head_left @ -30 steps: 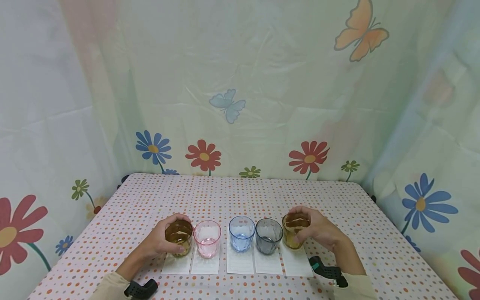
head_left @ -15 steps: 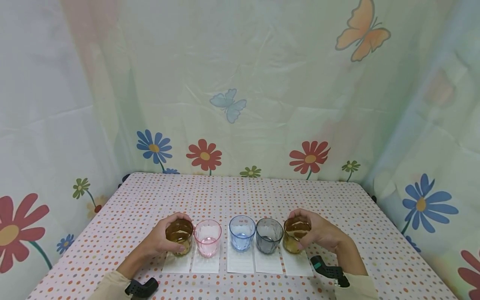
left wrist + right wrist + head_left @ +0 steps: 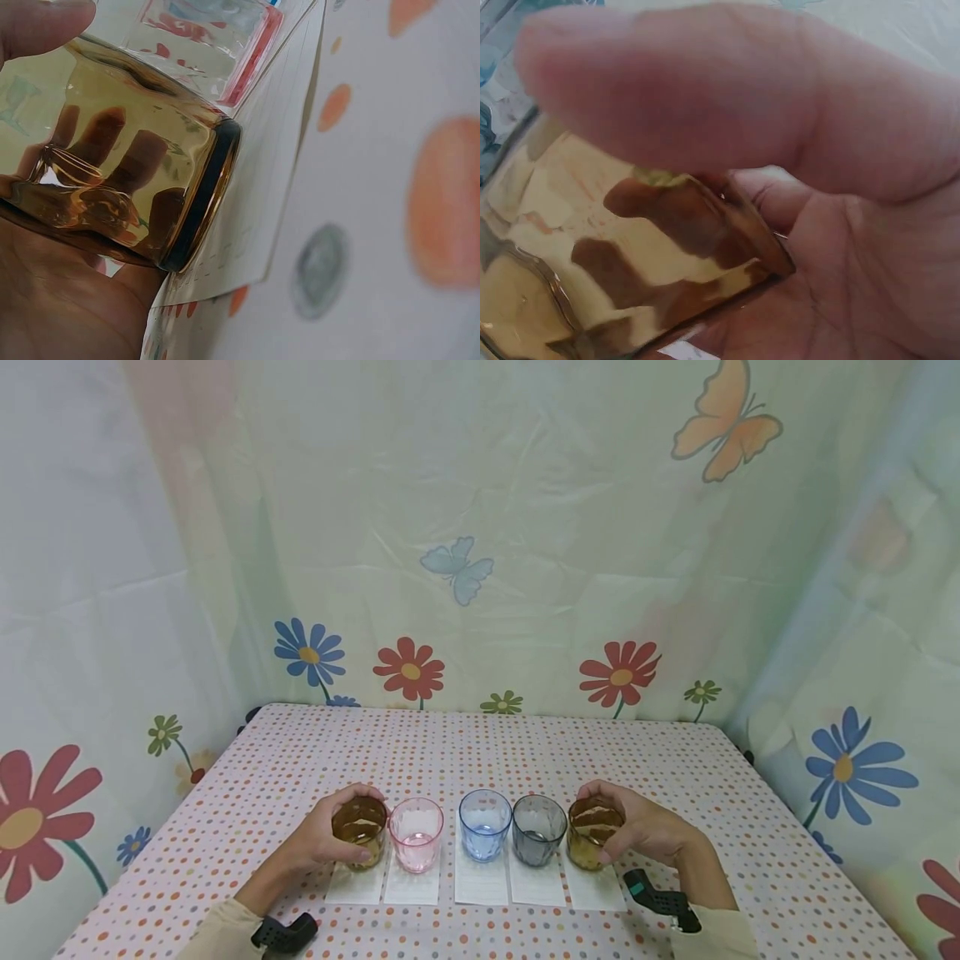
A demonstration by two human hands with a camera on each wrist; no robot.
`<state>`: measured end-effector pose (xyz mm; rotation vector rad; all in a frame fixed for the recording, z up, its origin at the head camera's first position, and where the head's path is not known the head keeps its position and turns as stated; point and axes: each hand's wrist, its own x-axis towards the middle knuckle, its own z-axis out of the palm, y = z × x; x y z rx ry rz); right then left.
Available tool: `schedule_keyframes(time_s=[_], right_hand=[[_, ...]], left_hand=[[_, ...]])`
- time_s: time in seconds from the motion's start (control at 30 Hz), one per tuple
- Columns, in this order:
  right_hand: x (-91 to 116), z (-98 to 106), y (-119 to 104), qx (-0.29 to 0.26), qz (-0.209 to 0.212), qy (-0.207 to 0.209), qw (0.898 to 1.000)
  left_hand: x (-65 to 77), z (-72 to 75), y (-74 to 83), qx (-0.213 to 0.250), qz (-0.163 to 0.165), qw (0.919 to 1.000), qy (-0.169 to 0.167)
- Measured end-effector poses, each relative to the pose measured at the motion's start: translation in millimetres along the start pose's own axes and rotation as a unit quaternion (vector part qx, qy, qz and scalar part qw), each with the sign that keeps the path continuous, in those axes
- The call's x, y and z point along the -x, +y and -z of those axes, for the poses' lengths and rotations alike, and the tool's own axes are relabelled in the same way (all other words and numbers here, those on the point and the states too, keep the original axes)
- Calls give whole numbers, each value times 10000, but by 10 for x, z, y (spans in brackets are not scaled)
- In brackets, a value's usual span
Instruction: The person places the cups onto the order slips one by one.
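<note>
My left hand (image 3: 311, 839) curls round an amber drinking glass (image 3: 362, 847) at the left end of a row of glasses. In the left wrist view its dark base (image 3: 201, 199) is at the white paper sheet (image 3: 259, 195), and my fingers show through the glass. At the right end, my right hand (image 3: 654, 828) grips another amber glass (image 3: 585, 843), with the thumb (image 3: 705, 90) across its near side in the right wrist view. Between them stand a pink glass (image 3: 416, 839), a blue glass (image 3: 485, 831) and a grey glass (image 3: 538, 835), all upright.
Several white paper sheets (image 3: 480, 889) lie side by side under the row. A wider gap separates the pink and blue glasses. The dotted tablecloth (image 3: 480, 752) stretches back to a flowered curtain (image 3: 525, 527), which also hangs at both sides.
My right hand and its amber glass have shifted slightly to the right and down in the head view. My left hand keeps its hold, almost still. The middle glasses stay put.
</note>
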<state>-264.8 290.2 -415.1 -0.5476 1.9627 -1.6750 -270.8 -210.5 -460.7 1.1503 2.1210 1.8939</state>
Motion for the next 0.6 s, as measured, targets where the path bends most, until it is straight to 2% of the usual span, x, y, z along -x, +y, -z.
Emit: schedule_keyframes(time_s=[0.13, 0.27, 0.4, 0.47, 0.53, 0.6], right_hand=[[35, 22, -32, 248, 4, -147, 9996], [48, 23, -120, 672, 29, 27, 9977], [20, -4, -194, 1033, 147, 515, 9932], [-5, -42, -228, 1200, 215, 871, 9887], [-35, -85, -263, 1471, 208, 1292, 9804], [-73, -132, -302, 1851, 136, 1714, 9676]], left_hand=[[-2, 7, 4, 100, 168, 9998, -75], [-17, 41, 23, 200, 322, 9990, -249], [-26, 98, 54, 65, 199, 9990, -393], [-26, 135, 81, 45, 326, 9988, -360], [-45, 173, 116, -75, 449, 9984, -325], [-83, 206, 162, -207, 627, 9974, -293]])
